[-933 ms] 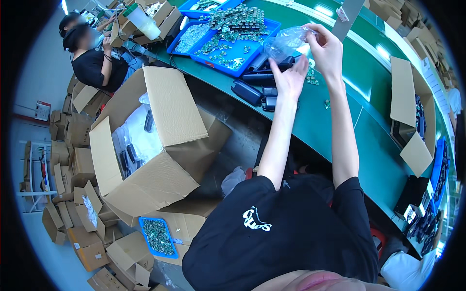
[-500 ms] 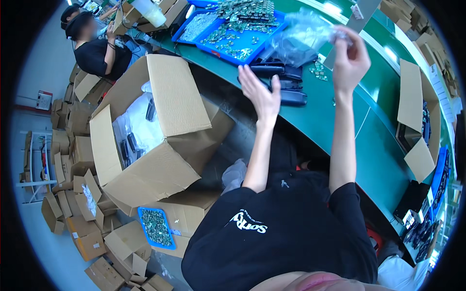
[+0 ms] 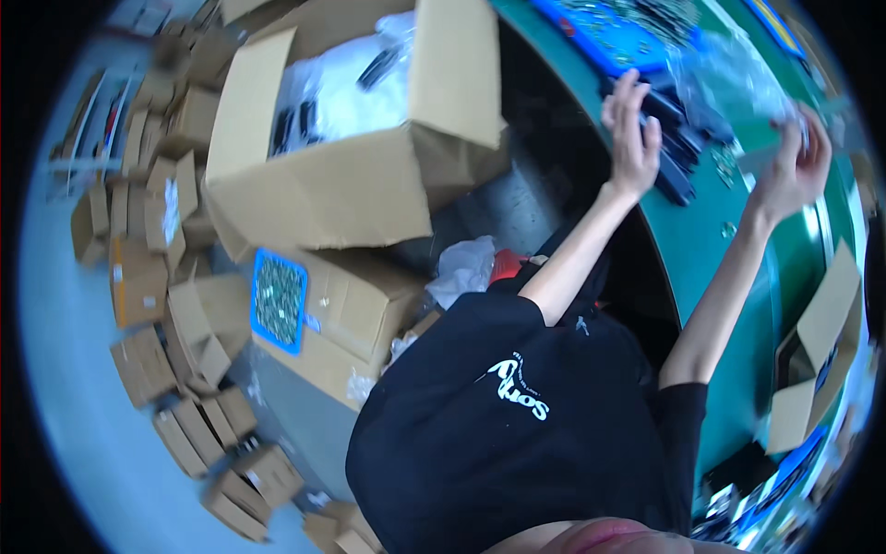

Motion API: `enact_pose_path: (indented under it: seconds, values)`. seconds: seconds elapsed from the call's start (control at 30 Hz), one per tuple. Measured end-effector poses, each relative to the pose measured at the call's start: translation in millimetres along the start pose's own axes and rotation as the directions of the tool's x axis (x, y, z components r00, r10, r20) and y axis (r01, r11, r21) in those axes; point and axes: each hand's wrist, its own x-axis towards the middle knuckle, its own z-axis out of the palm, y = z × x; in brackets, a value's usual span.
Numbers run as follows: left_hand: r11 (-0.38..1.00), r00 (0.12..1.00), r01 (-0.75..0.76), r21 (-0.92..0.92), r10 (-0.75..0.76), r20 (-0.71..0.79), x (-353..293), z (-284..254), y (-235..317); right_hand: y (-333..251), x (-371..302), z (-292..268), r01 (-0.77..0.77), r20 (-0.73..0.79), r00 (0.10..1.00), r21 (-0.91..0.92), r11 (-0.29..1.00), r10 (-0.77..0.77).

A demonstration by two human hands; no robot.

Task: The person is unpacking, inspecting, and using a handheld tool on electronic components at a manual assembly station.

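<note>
- The right hand [image 3: 792, 171] is raised over the green worktable [image 3: 711, 249], fingers closed on the edge of a clear plastic bag [image 3: 729, 78] that billows up and away from it toward the top of the frame.
- The left hand [image 3: 632, 138] is held up with the palm spread and the fingers apart, gripping nothing; it hovers above a cluster of black rectangular parts [image 3: 678, 152] lying on the table, just left of the bag.
- The bag hangs between the two hands, nearer the right one, and partly veils the blue tray [image 3: 628, 46] behind it; what the bag contains cannot be made out through the blur.
- The blue tray sits at the far side of the green table and is filled with small greenish pieces.
- Small loose metal bits [image 3: 724, 166] are scattered on the table surface between the black parts and the right wrist.
- Both bare forearms reach up from a black short-sleeved shirt [image 3: 517, 434] with a white mark on the chest.
- To the left of the table stands a large open cardboard box [image 3: 351, 175] lined with white plastic and holding dark items.
- Below that box, a second blue tray [image 3: 279, 300] of small parts rests on a closed carton [image 3: 360, 323].
- Many smaller cardboard boxes [image 3: 175, 305] are stacked across the floor at the left, and a folded carton [image 3: 817, 351] leans at the table's right end.
</note>
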Motion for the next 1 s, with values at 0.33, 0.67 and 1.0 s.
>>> enact_pose_path:
  seconds: [0.33, 0.67, 1.0]
  values:
    - [0.116, 0.386, 0.525, -0.843, -0.915, 0.115, -118, -189, 54, -64, -239, 13, -0.05, 0.945, 0.326, -0.012, 0.999, 0.028]
    - [-0.517, -0.232, 0.726, 0.454, -0.805, -0.546, -517, -467, 183, -72, -309, -17, -0.501, 0.951, -0.271, -0.273, 0.821, 0.151]
    - [-0.138, -0.591, 0.325, 0.936, -0.802, 0.087, -276, -467, 113, -39, -260, 19, -0.265, 0.996, -0.067, -0.076, 0.961, 0.06]
